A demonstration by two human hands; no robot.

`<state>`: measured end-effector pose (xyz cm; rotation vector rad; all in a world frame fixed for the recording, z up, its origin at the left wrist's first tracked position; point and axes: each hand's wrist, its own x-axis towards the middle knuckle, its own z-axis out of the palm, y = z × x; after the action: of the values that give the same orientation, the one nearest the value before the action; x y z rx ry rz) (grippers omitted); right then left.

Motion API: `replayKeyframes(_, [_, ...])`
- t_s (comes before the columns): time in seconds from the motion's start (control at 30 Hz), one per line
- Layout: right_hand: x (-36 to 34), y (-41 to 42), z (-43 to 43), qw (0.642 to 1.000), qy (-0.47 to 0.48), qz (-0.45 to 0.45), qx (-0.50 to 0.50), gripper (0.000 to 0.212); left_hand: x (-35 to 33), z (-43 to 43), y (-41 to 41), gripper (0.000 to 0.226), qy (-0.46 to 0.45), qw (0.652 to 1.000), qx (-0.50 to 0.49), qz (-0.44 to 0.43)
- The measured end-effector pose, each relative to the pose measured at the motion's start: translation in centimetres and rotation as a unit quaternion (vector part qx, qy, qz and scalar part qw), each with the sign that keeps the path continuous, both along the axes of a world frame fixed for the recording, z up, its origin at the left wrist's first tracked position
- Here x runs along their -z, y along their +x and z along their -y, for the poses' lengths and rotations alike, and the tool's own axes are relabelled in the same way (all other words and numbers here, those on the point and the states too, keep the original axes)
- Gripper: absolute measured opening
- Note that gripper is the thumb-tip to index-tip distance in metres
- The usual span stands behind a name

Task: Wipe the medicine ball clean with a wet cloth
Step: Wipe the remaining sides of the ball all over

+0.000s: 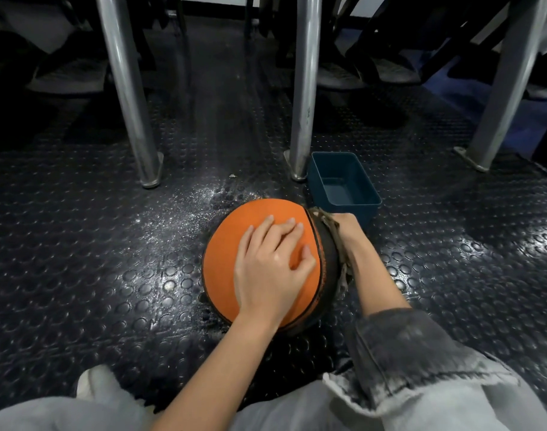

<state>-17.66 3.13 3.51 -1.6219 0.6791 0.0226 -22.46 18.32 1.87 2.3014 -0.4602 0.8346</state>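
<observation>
Medicine ball [228, 244]: wiping is proceeding, apparently mid-task.
Left hand [270, 269] is resting flat on top; right hand [350, 228] is pressing cloth [326, 222] against the black side, grip hidden; underside probably remaining.

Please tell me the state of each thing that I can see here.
medicine ball: resting on the floor.
cloth: pressed against the ball's black side.
left hand: open, lying on top of the ball.
right hand: on the cloth, fingers hidden.
blue tub: upright, open; contents unclear.
</observation>
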Motion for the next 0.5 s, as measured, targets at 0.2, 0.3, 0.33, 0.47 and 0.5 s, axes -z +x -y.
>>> replayKeyframes(0.2, [-1.6,1.0,-2.4,0.971,-0.18,0.145,-0.057,0.018,-0.3,-0.1,0.7,0.032,0.0,1.0,-0.026,-0.001])
replayKeyframes(0.3, [-1.3,1.2,-2.1,0.969,-0.185,0.157,-0.048,0.018,-0.2,0.2,1.1,0.033,0.001,1.0,-0.024,-0.014])
replayKeyframes(0.33, [-0.9,1.1,-1.6,0.974,-0.174,0.14,-0.031,0.018,-0.2,0.3,1.0,0.034,0.001,0.999,-0.024,-0.024])
replayKeyframes(0.47, [1.4,1.5,0.5,0.993,-0.094,0.053,0.052,0.02,-0.9,1.1,1.6,0.039,0.005,0.997,-0.037,-0.069])
replayKeyframes(0.5, [1.6,1.8,0.5,0.994,-0.084,0.043,0.059,0.02,-1.1,1.3,1.9,0.04,0.003,0.996,-0.043,-0.08])
